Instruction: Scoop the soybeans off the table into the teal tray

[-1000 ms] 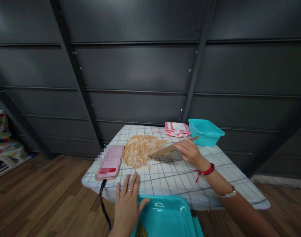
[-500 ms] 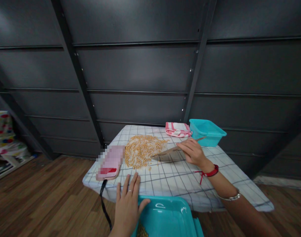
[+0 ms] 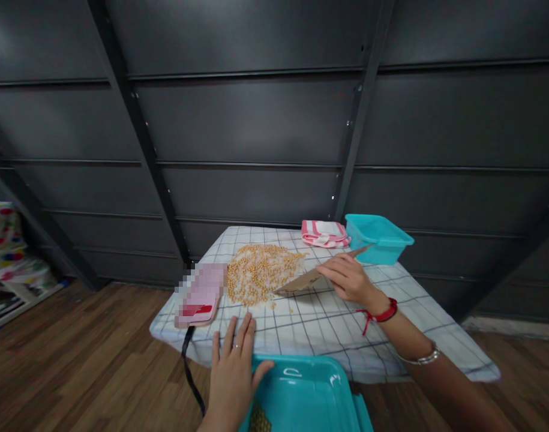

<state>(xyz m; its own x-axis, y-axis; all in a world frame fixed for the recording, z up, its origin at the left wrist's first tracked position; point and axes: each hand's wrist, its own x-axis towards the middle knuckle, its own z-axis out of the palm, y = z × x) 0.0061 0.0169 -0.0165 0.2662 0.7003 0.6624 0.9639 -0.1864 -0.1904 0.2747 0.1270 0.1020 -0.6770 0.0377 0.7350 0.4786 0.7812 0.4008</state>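
Observation:
My right hand grips a flat piece of brown cardboard, tilted, with its lower left edge at the right side of a spread pile of yellow beans mixed with white grains. A few loose beans lie near that edge. My left hand is spread open, fingers over the table's front edge and thumb by the rim of a turquoise tub. Small greenish beans sit in that tub's lower left, partly hidden by my left hand and the frame's edge.
A pink phone, partly pixelated, with a black strap, lies left of the pile on the checked tablecloth. Behind are a folded pink-and-white striped cloth and a second turquoise tub. Dark wall panels rise beyond the table.
The cardboard has turned slightly so that more of its flat face shows, and its lower edge is a little lower. My left hand stays in place.

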